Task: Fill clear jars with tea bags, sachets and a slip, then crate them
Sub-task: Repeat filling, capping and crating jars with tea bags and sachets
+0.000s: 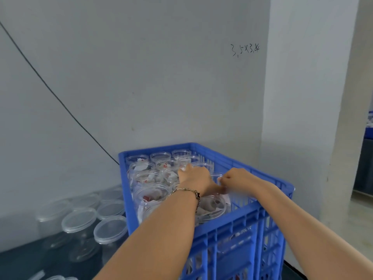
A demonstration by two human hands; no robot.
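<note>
Nearest the camera, two bare forearms reaching forward over the near rim of a blue slatted crate (238, 225). Left of the crate, on a dark counter (18, 263), a cluster of empty clear jars with lids (79, 220), blurred. Inside the crate, rows of open clear jars (151, 194) standing upright and packed side by side, holding white sachets and red-marked tea bags, slips not clearly told apart. On the left wrist, a thin chain bracelet (189, 191). Left hand (194, 176) lying over the jars near the crate's middle, fingers stretched forward and fairly straight, tips touching the rim of a jar in the far rows, nothing gripped as far as can be seen. Right hand (235, 177) just right of it, knuckles up, fingers curled down and apparently pinching the rim of a clear jar (217, 177) at the right side of the crate, the grip itself partly hidden. Both hands almost touching above another filled jar (212, 207) at the near side. Beyond the crate, a pale wall (141, 77) with handwritten figures (245, 49) high at right, and a thin dark cable (50, 87) slanting down to the crate's far left corner.
</note>
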